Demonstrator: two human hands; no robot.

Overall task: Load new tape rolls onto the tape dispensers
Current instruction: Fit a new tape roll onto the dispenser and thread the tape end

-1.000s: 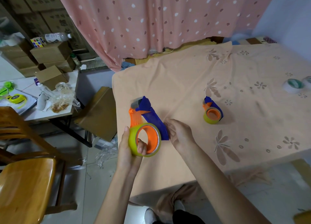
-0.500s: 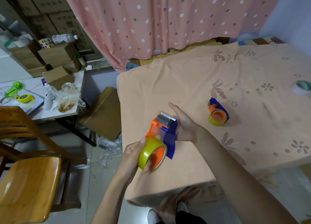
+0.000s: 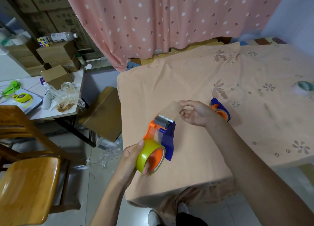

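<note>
1. Since the earlier frame, the right hand is lifted off the dispenser; a clear tape strip is pinched between its fingers.
2. The yellow roll, seated on the dispenser, is clamped by the left hand above the table.
3. Tape is best kept taut and centred over the blade.

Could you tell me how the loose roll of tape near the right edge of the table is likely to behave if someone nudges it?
The loose roll seems to lie flat on the tablecloth, so a nudge would probably make it slide, not roll. The soft cloth may grip it and bunch up. It is a hollow ring, so it is likely light. It is blurred, so this is tentative.
</note>
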